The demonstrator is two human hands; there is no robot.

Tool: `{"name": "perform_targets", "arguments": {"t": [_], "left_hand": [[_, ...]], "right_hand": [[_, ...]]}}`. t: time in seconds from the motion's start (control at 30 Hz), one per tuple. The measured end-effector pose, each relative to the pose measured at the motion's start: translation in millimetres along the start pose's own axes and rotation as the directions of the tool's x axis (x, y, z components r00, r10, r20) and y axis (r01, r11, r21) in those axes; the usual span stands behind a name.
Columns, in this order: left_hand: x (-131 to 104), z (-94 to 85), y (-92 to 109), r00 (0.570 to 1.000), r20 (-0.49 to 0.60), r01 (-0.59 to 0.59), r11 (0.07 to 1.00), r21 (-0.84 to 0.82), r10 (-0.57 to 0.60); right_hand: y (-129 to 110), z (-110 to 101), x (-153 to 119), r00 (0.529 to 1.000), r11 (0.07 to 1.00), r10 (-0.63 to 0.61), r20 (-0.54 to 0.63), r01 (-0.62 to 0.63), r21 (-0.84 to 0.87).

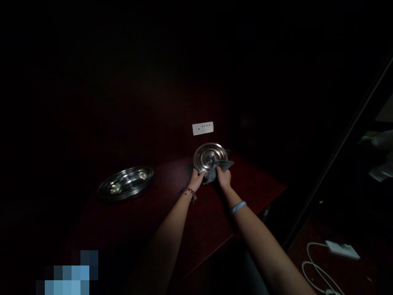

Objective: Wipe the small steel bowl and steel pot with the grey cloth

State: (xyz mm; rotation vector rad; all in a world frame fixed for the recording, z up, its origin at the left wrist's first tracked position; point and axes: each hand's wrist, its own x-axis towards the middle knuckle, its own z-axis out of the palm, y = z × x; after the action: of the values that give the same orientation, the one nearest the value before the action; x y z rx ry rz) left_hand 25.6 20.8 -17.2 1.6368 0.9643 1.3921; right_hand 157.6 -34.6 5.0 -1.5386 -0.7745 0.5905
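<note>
A round, shiny metal lid (206, 154) is tilted up above the dark red table (211, 213), below the wall socket. My left hand (195, 180) grips its lower left rim, thumb on the near face. Bunched in my right hand (224, 177) is a grey-green cloth (211, 175), which lies against the lower right of the lid. The fingers of both hands are partly hidden behind the lid and cloth. Farther left on the table rests a shiny oval metal dish (127, 183).
A white socket panel (203, 128) is on the dark wall behind the table. At the lower right, a white power strip (342, 249) with a looped white cable (316, 264) lies on the floor. The table's front edge runs below my forearms.
</note>
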Motion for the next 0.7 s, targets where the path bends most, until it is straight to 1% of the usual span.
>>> {"name": "perform_targets", "arguments": {"t": [0.13,0.27,0.47,0.7], "left_hand": [[-0.9,-0.7,3.8,1.0,0.003,-0.015,1.0,-0.013,0.015],[-0.8,-1.4,6.8,1.0,-0.017,-0.006,1.0,-0.017,0.005],[1.1,-1.2,4.3,1.0,-0.023,-0.022,1.0,-0.02,0.021],[-0.5,-0.8,5.7,1.0,-0.003,0.026,1.0,-0.013,-0.027]], "right_hand": [[-1.5,-0.7,-0.6,1.0,1.0,0.006,0.001,-0.006,0.012],[-1.0,-0.9,-0.3,1.0,1.0,-0.005,-0.003,0.005,0.015],[1.1,-0.2,0.9,1.0,1.0,-0.02,0.005,0.02,0.019],[2.2,0.0,2.0,1.0,1.0,-0.004,-0.011,0.005,0.015]]}}
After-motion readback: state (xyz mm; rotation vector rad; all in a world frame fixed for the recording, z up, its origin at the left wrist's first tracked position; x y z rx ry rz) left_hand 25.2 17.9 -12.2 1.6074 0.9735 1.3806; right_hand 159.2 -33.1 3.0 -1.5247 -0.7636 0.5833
